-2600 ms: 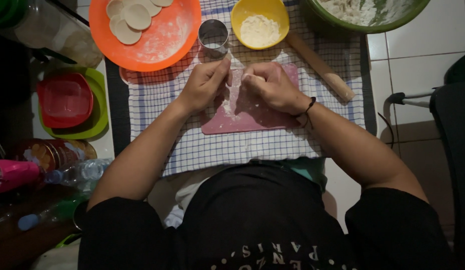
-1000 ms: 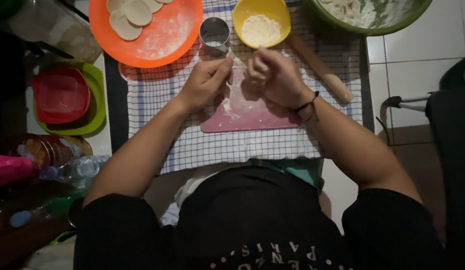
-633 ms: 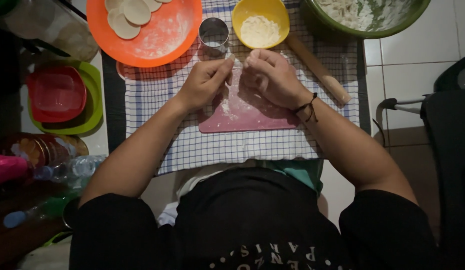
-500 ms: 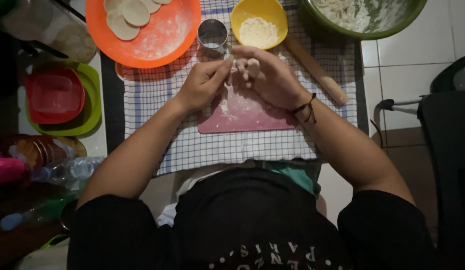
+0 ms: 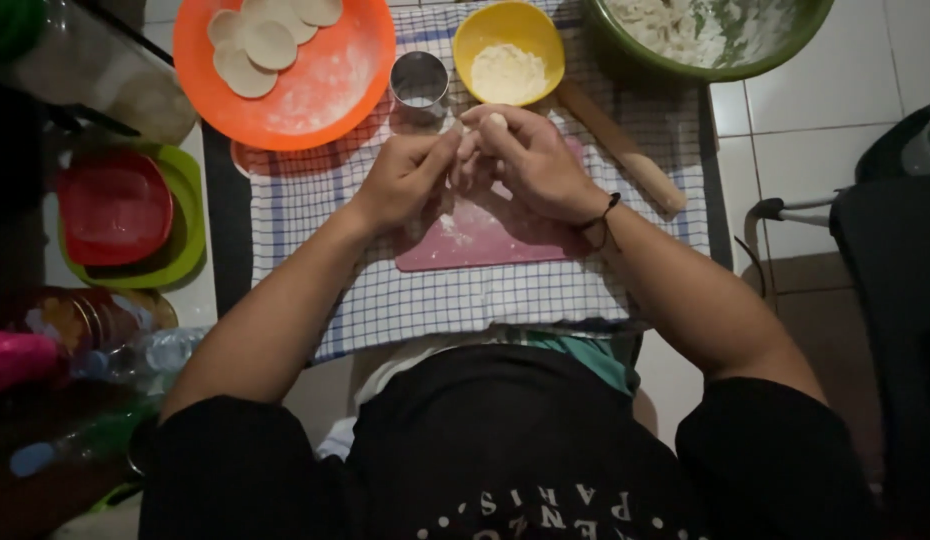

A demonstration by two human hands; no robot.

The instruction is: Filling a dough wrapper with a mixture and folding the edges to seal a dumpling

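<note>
Pinching a small lump of dough between them, both hands meet over the top edge of the pink board. Left hand has its fingertips drawn together against the dough from the left side, and right hand curls its fingers round it from the other side, floury knuckles up, with a dark band on the wrist. Most of the dough is hidden by fingers, so its shape is hard to make out.

Board sits on a blue-checked cloth and has flour smeared on it. Just past the fingertips stands a round metal cutter, and next to that a yellow bowl of flour. A wooden rolling pin lies diagonally to the right of the right hand. Up left is an orange plate with flat dough rounds on it, up right a green bowl with more dough. Off to the far left, a red tub sits inside a green one.
</note>
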